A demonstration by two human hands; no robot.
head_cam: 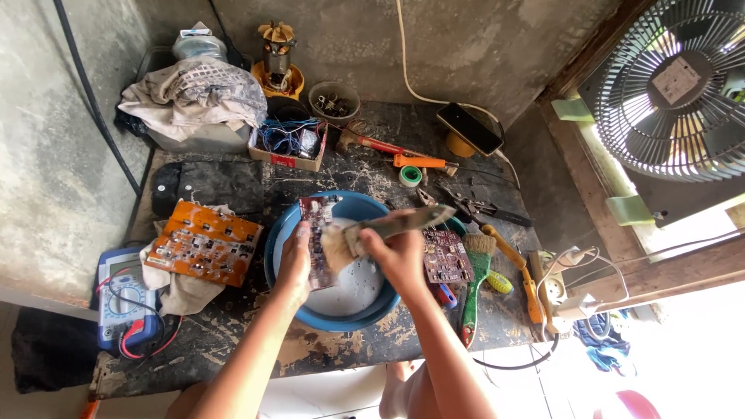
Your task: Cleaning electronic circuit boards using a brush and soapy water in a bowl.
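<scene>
A scuffed dark workbench carries a blue basin, orange circuit board, multimeter and green-handled brush.

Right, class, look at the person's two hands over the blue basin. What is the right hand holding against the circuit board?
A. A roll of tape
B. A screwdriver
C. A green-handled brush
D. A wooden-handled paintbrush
D: the right hand grips a worn wooden-handled paintbrush, its pale bristles pressed on the dark red circuit board that the left hand holds over the blue basin; the green-handled brush lies on the table.
</scene>
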